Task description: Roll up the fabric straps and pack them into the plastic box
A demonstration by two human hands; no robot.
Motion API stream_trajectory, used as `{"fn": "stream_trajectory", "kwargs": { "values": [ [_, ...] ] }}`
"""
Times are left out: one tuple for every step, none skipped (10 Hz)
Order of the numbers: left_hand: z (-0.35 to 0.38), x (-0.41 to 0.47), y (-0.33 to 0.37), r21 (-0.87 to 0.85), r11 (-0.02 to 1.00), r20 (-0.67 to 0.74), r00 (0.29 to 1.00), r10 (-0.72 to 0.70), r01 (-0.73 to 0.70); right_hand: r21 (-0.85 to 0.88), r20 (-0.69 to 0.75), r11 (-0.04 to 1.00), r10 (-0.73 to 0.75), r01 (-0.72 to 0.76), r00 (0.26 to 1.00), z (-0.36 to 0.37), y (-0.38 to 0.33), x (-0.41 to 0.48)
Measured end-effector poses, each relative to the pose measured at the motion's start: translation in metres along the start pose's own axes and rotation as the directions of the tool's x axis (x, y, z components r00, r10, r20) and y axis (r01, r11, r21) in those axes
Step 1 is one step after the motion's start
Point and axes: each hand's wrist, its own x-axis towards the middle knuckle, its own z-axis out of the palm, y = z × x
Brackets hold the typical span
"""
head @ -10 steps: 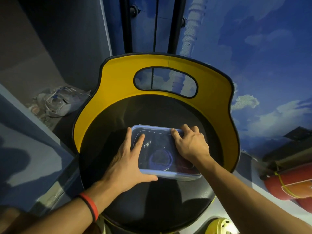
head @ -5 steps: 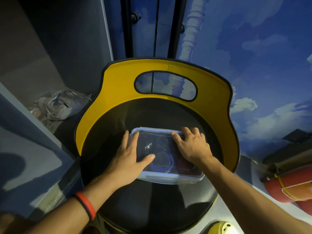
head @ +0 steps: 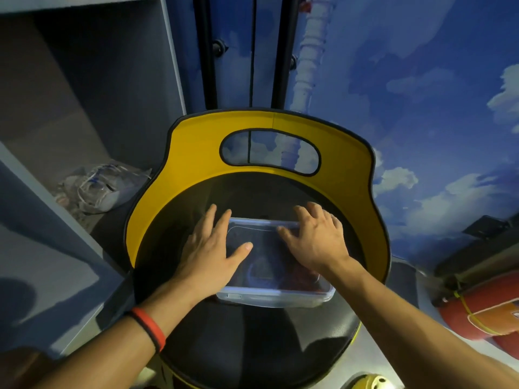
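A clear plastic box (head: 269, 296) with its lid on sits on the black seat of a yellow-backed chair (head: 196, 153). Through the lid I make out a blue rolled strap (head: 259, 275) and a red rolled strap (head: 300, 280), both dim. My left hand (head: 209, 248) lies flat on the left part of the lid, fingers straight, thumb stretched over it. My right hand (head: 314, 240) presses the far right part of the lid with fingers spread and nearly straight.
A crumpled clear plastic bag (head: 104, 189) lies in a grey shelf niche to the left. A red cylinder with a yellow cord (head: 483, 313) lies at the right. A sky-painted wall is behind the chair. A yellow object (head: 370, 383) peeks in at the bottom.
My view has tilted so the chair sits lower in frame. My left thumb moved from the box's near edge onto the lid. My right fingers uncurled from the far rim and spread flat.
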Motion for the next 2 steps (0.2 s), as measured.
{"fn": "stream_trajectory", "kwargs": {
  "values": [
    [-0.009, 0.003, 0.006, 0.123, 0.99, -0.007, 0.998, 0.065, -0.064, 0.017, -0.012, 0.996, -0.083, 0.084, 0.996, -0.011, 0.001, -0.011],
    [-0.016, -0.006, 0.008, 0.182, 0.982, 0.002, 0.999, 0.051, -0.051, 0.015, 0.001, 0.992, -0.124, 0.124, 0.992, -0.024, 0.0, -0.029]
  ]
}}
